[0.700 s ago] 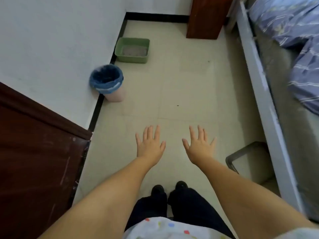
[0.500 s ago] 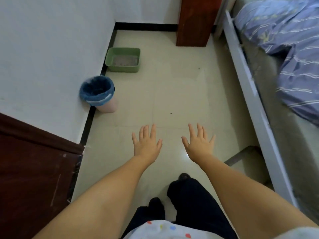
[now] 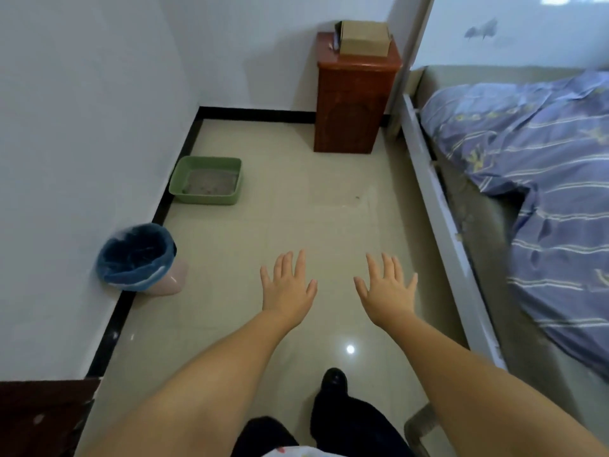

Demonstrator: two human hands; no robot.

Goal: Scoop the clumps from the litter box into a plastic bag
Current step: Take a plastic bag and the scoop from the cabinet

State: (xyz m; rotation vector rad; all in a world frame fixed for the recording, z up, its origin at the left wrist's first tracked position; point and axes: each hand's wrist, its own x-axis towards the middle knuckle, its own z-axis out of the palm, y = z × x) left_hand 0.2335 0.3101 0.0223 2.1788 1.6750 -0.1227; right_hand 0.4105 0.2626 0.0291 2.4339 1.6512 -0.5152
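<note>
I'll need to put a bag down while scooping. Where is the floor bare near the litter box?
The tile is bare right of the litter box, across to the bed frame, and between it and the wooden cabinet. The wall side is crowded: the box sits near the baseboard, with the lined bin nearer along it.

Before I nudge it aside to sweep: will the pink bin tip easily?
Probably. The pink bin already leans against the wall, looks like light plastic, and its blue bag seems nearly empty. Likely slides on the glossy floor too.
</note>
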